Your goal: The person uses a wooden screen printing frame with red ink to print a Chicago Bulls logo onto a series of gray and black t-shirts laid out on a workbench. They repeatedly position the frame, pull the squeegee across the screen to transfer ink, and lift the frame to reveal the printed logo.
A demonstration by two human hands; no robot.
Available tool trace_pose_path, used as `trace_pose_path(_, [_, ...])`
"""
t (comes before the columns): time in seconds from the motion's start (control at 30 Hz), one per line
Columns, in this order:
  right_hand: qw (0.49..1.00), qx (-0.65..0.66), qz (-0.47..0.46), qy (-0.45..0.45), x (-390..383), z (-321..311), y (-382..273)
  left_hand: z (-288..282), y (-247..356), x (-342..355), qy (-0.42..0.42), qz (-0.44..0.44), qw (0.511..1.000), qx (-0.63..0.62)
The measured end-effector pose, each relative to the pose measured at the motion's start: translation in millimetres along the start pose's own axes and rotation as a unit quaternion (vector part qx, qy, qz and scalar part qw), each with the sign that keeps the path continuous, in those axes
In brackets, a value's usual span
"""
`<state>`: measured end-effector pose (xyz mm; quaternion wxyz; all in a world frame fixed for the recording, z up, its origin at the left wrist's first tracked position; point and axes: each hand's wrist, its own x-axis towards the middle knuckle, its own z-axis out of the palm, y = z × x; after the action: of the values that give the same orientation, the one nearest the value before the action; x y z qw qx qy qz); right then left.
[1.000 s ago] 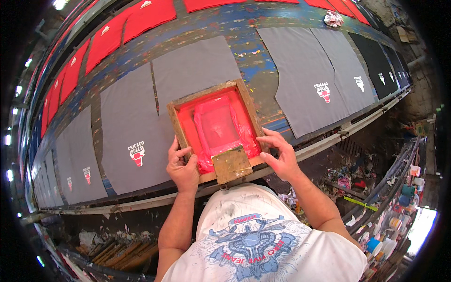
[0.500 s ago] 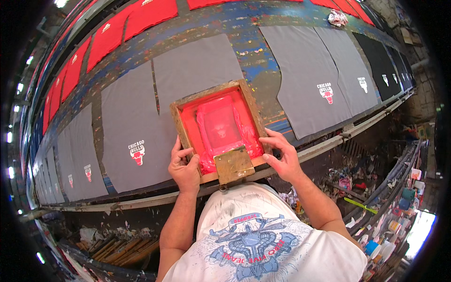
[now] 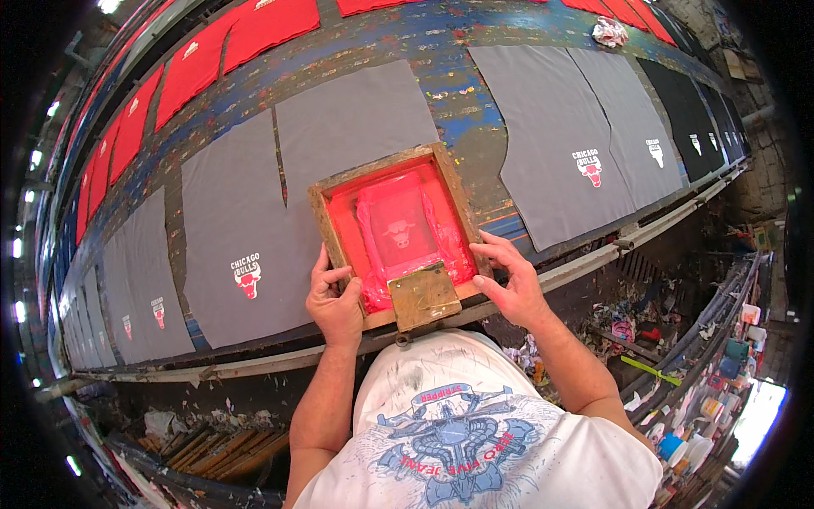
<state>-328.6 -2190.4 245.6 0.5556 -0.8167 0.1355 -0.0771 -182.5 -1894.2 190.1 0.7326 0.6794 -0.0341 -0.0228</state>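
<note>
A wooden screen-printing frame (image 3: 458,195) lies over the near edge of a grey fabric panel (image 3: 356,114). Its mesh (image 3: 398,197) is red, with thick wet red ink along both sides and a pale bull's-head shape in the middle. My left hand (image 3: 334,304) grips the frame's near left corner, thumb and fingers bent around the wood. At the near right corner, my right hand (image 3: 514,284) holds the frame the same way. A squeegee (image 3: 424,297) with a worn wooden face leans across the frame's near bar, between my hands, and neither hand touches it.
Printed grey panels (image 3: 233,220) lie left, with another grey panel (image 3: 551,127) and black ones (image 3: 678,119) to the right. Red panels (image 3: 195,68) line the far side. A crumpled rag (image 3: 610,32) sits far right. A metal rail (image 3: 585,261) edges the table.
The bull's-head shape shows paler and clearer through the mesh. The squeegee has shifted very slightly right, while both hands keep their hold on the frame.
</note>
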Motion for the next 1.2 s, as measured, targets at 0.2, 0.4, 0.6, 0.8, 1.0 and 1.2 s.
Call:
trace_pose_path(0.2, [0.968, -0.173, -0.182, 0.017, -3, 7, -25, -3, -1, 0, 0.001, -0.015, 1.0, 0.013])
trace_pose_path(0.4, [0.903, -0.282, -0.308, -0.103, 1, 25, -46, -4, -3, 0, 0.001, -0.022, 0.999, 0.03])
trace_pose_path(0.6, [0.898, -0.28, -0.321, -0.109, 19, 47, -61, -3, -3, -1, 0.0, -0.009, 1.0, 0.025])
trace_pose_path(0.8, [0.92, -0.242, -0.271, -0.15, 36, 31, -75, 0, 3, -1, 0.001, 0.003, 0.999, 0.046])
trace_pose_path(1.0, [0.915, -0.247, -0.285, -0.142, 15, 34, -66, -3, 11, 0, -0.017, 0.044, 0.981, 0.186])
trace_pose_path(1.2, [0.907, -0.25, -0.327, -0.087, 43, 53, -47, -12, 28, 9, -0.081, 0.171, 0.9, 0.392])
